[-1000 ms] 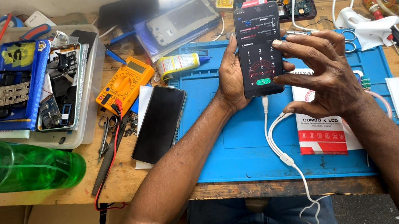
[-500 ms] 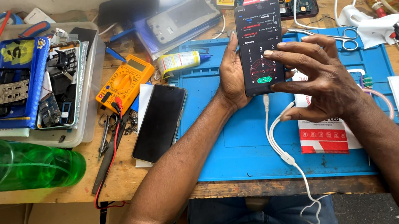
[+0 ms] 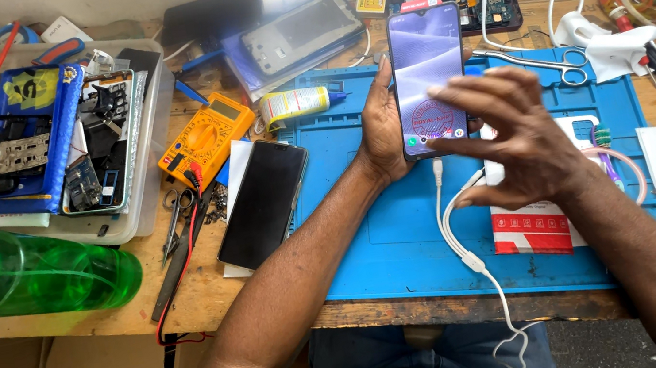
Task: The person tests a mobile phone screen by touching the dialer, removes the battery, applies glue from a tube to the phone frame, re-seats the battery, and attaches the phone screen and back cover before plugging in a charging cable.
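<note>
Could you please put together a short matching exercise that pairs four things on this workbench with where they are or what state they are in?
Things:
1. lit smartphone
2. dark smartphone
3. yellow multimeter
4. green spray bottle

Places or states:
A. lying on its side at the bench's left edge
B. face up on white paper, screen off
C. held upright in the left hand, white cable plugged in below
D. on the wood between the parts tray and the blue mat

Pairs: 1-C, 2-B, 3-D, 4-A

Phone-repair workshop; multimeter (image 3: 205, 137), blue mat (image 3: 374, 239)
</note>
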